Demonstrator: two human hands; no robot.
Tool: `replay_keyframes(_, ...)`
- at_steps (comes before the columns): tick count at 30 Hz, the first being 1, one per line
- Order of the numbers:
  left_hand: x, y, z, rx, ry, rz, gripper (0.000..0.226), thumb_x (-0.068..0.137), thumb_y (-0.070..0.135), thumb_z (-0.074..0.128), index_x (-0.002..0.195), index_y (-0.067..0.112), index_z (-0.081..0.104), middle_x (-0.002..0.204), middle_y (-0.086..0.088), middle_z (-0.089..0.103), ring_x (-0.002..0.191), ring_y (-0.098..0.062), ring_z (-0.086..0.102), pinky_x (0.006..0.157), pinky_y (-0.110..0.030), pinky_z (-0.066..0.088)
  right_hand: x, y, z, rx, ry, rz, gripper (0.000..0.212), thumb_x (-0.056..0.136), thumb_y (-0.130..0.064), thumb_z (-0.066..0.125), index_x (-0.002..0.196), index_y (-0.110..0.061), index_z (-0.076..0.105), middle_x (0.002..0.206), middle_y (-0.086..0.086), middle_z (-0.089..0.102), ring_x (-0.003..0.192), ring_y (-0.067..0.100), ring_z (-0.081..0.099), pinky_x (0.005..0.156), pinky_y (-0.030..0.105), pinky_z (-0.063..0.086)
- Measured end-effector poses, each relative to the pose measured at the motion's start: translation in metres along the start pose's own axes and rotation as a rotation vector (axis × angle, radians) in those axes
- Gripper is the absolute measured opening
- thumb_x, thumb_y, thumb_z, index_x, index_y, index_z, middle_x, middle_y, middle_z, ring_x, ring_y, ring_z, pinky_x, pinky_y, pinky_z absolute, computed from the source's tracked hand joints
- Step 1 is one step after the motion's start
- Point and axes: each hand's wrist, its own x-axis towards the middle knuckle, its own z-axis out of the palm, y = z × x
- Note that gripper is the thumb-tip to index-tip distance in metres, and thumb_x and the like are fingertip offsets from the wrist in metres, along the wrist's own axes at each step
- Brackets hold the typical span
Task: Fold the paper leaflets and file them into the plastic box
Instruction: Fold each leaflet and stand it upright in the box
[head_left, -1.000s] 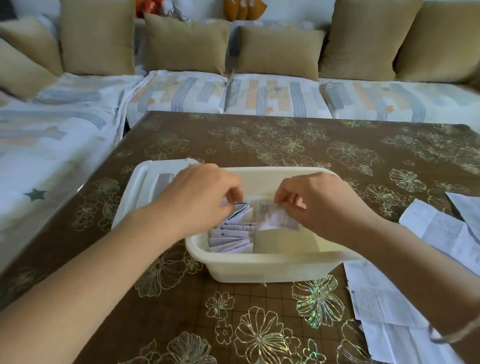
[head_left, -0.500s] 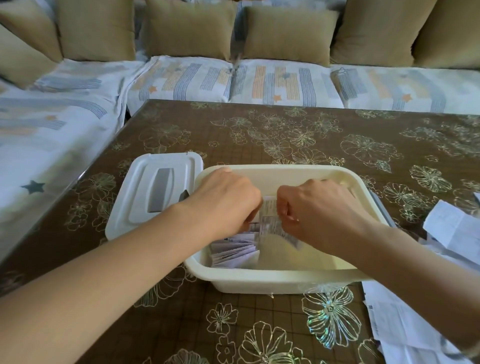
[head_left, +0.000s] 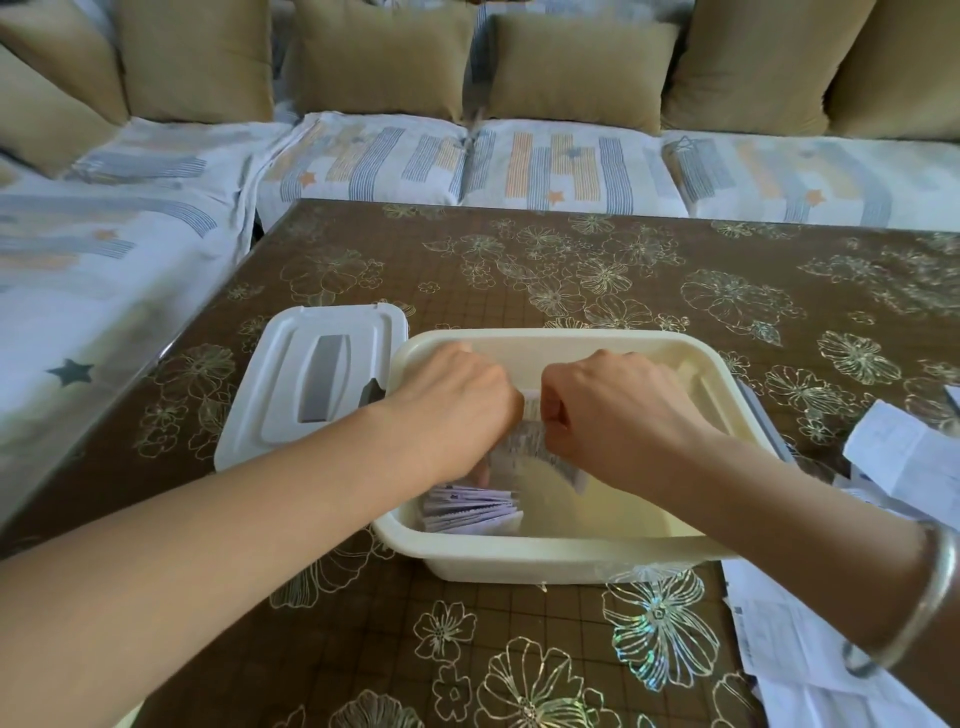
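A cream plastic box (head_left: 566, 557) stands on the brown flowered table. Inside its left half, several folded leaflets (head_left: 470, 512) stand in a row on edge. Both my hands are down inside the box. My left hand (head_left: 457, 410) and my right hand (head_left: 618, 410) pinch a folded leaflet (head_left: 524, 447) between them, just behind the filed row. Their fingertips are hidden by the backs of the hands.
The box's white lid (head_left: 311, 384) lies flat to the left of the box. Unfolded paper leaflets (head_left: 800, 639) are spread over the table's right edge. A sofa with tan cushions (head_left: 582, 67) runs along the far and left sides.
Both hands have lowered the folded leaflet deeper into the box, and moved closer together. The camera has tilted down a little.
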Motion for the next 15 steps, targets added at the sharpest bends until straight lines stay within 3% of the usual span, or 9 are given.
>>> replay_keyframes(3,-0.001,0.002,0.0,0.05,0.04,-0.009,0.016,0.091,0.035,0.064,0.081,0.023,0.06,0.097,0.002,0.058,0.102,-0.019,0.053,0.077,-0.026,0.026,0.004,-0.004,0.006,0.05,-0.031,-0.02,0.015,0.083,-0.028,0.06,0.097,-0.025,0.065,0.101,0.003,0.067,0.095,0.031,0.062,0.063,0.029,0.037)
replay_keyframes(4,-0.003,0.003,0.0,0.091,0.075,-0.002,0.025,0.094,0.032,0.06,0.073,0.025,0.049,0.096,0.003,0.055,0.103,-0.018,0.05,0.079,-0.026,0.023,0.005,-0.005,0.009,0.07,-0.043,-0.02,0.014,0.083,-0.026,0.059,0.095,-0.025,0.066,0.099,0.003,0.068,0.094,0.03,0.063,0.063,0.029,0.039)
replay_keyframes(7,-0.007,0.002,0.0,0.187,0.113,0.033,0.026,0.096,0.026,0.055,0.073,0.027,0.043,0.092,0.005,0.055,0.1,-0.017,0.044,0.076,-0.027,0.015,0.012,-0.007,0.019,0.11,-0.083,-0.009,0.016,0.082,-0.022,0.058,0.095,-0.021,0.068,0.096,0.006,0.069,0.091,0.032,0.063,0.067,0.03,0.048)
replay_keyframes(12,-0.011,-0.004,-0.003,0.205,0.166,0.039,0.039,0.09,0.006,0.047,0.061,0.023,0.027,0.073,0.005,0.041,0.082,-0.018,0.031,0.075,-0.03,0.016,0.021,-0.017,0.022,0.253,-0.104,-0.059,0.009,0.082,-0.025,0.062,0.073,-0.025,0.061,0.086,0.005,0.071,0.084,0.031,0.064,0.074,0.035,0.054)
replay_keyframes(15,-0.017,-0.012,-0.01,0.174,0.231,-0.014,0.038,0.088,0.008,0.051,0.06,0.022,0.03,0.066,0.005,0.036,0.079,-0.018,0.031,0.074,-0.03,0.017,0.025,-0.024,0.025,0.313,-0.086,-0.066,0.008,0.081,-0.021,0.062,0.076,-0.024,0.067,0.086,0.004,0.071,0.083,0.029,0.065,0.075,0.036,0.054)
